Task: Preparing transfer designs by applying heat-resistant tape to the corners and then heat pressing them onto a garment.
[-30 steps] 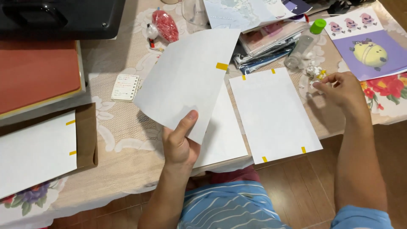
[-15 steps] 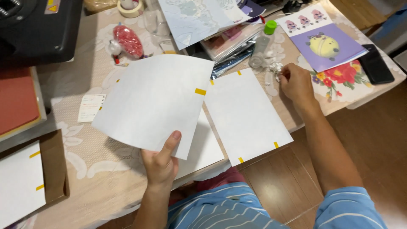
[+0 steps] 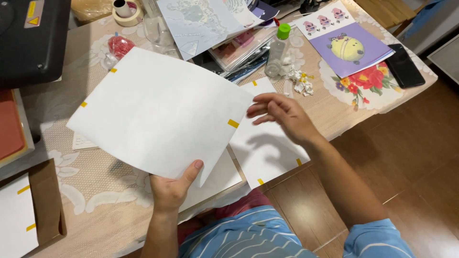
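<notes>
Large white sheet (image 3: 160, 112) with small yellow tape tabs (image 3: 233, 123) on its edges, held up above the lace-covered table (image 3: 91, 172), near centre of view. Pinched at its lower edge, 6 o'clock, by left hand (image 3: 171, 190), thumb on top, fingers hidden behind the paper. Just off its right edge, 3 o'clock, right hand (image 3: 283, 116) hovering open, fingers loosely spread, holding nothing; contact with the sheet cannot be told. Beneath that hand, a second white sheet (image 3: 267, 148) flat on the table, yellow tabs at its corners.

Farther out at 1 o'clock: clear small bottle with green cap (image 3: 277, 50), white paper scraps (image 3: 300, 82) beside it, a stack of plastic-sleeved papers (image 3: 239, 48). At 2 o'clock: purple card with a round yellow figure (image 3: 351, 48), floral print just below, black phone (image 3: 405, 65) at the table edge. At 12 o'clock: pale blue printed sheet (image 3: 201, 19). At 11 o'clock: roll of tape (image 3: 125, 11), red packet (image 3: 119, 46). At 10 o'clock: black machine with yellow warning stickers (image 3: 33, 38). At 8 o'clock: brown envelope (image 3: 45, 205) under another tabbed white sheet.
</notes>
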